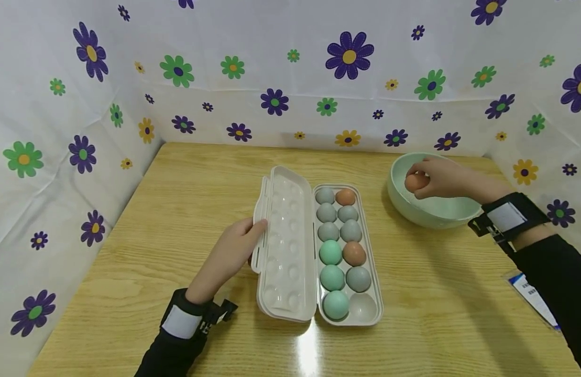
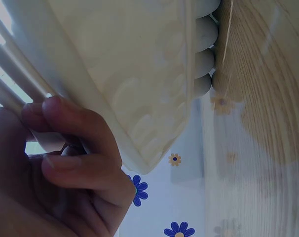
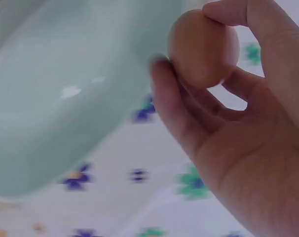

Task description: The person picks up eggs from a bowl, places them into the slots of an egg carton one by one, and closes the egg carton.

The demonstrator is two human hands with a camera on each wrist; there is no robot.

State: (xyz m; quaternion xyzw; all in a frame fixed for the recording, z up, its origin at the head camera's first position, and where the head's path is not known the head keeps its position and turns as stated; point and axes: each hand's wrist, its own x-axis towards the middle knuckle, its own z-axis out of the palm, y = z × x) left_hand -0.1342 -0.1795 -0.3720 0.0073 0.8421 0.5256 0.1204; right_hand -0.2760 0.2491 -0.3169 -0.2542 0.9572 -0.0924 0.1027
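Note:
My right hand (image 1: 441, 178) pinches a brown egg (image 1: 416, 182) between thumb and fingers over the pale green bowl (image 1: 433, 222); the right wrist view shows this egg (image 3: 204, 48) close up. With curled fingers my left hand (image 1: 234, 245) grips the outer edge of the raised lid (image 1: 290, 246) of a white plastic egg carton; from the left wrist view, the lid (image 2: 134, 74) stands tilted up. In the carton base (image 1: 376, 298) lie several grey eggs (image 1: 326, 212), three green eggs (image 1: 336, 305) and two brown eggs (image 1: 354, 254). The near right cup (image 1: 362, 308) holds no egg.
Everything stands on a wooden table (image 1: 177, 193). A flower-patterned white cloth (image 1: 252, 42) encloses its back and sides. At the right, partly under my forearm, lies a blue and white card (image 1: 533, 298) in a clear sleeve.

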